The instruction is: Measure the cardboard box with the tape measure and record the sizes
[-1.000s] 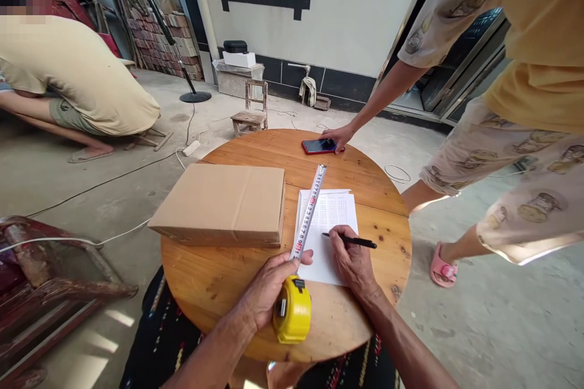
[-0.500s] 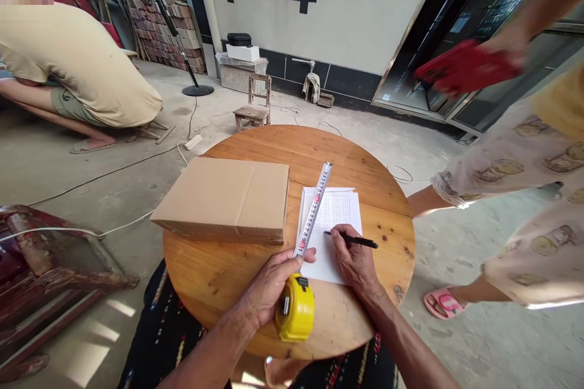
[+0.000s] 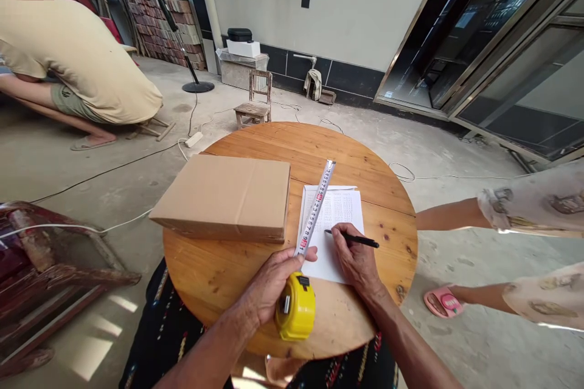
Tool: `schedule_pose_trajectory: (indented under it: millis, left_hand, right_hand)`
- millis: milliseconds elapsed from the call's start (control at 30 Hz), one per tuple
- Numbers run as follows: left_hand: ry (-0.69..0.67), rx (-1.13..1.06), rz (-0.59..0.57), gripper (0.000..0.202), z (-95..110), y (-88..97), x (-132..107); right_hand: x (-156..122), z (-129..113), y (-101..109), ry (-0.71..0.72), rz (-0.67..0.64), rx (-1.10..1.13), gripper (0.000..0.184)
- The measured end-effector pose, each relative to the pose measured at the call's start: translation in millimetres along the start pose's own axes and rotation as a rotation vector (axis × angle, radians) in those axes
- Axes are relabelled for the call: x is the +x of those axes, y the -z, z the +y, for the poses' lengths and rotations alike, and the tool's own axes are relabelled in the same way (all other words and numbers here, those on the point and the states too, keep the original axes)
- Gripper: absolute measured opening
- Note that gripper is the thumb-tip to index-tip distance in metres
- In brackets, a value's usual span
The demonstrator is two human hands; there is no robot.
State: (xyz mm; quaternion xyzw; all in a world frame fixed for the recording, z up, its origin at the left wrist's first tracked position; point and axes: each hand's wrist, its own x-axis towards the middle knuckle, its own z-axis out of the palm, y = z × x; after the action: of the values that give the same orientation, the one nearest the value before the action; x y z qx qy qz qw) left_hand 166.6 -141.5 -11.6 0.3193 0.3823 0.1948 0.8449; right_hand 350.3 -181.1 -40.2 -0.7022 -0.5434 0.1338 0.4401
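My left hand (image 3: 274, 282) is closed around a yellow tape measure (image 3: 297, 310), with the thumb over its drawn-out blade. That blade slants up and away across the left part of a printed sheet of paper (image 3: 340, 206). In my right hand (image 3: 358, 258) is a black pen (image 3: 360, 239), its tip pointing left at the sheet. The heel of this hand rests by the paper's lower right. A closed cardboard box (image 3: 223, 194) lies left of the paper on the round wooden table (image 3: 383, 194).
Beyond the table stands a small wooden chair (image 3: 254, 100), with a fan stand (image 3: 197, 86) and cables on the floor. A person in a yellow shirt (image 3: 86, 61) crouches at the left. Another person's legs (image 3: 493, 213) are close to the table's right side. A wooden frame (image 3: 55, 279) is at lower left.
The person at the right has shifted rightward, and the hand with the red object has left the view. My hands, the tape measure and the pen stay nearly in place.
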Motion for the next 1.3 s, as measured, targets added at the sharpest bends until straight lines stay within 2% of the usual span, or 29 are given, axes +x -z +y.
schedule_pose_trajectory:
  millis: [500, 767, 1300]
  left_hand:
    - [-0.015, 0.02, 0.027, 0.028, -0.2, 0.0, 0.1]
    - [-0.006, 0.02, 0.021, 0.025, -0.5, 0.4, 0.2]
    - [0.003, 0.017, 0.006, 0.023, 1.0, -0.6, -0.4]
  right_hand:
    - [-0.7, 0.3, -0.7, -0.008, -0.007, 0.021, 0.022]
    - [-2.1, 3.2, -1.0, -0.077, 0.028, 0.053, 0.022]
    - [-2.4, 0.3, 0.3, -0.052, 0.003, 0.025, 0.022]
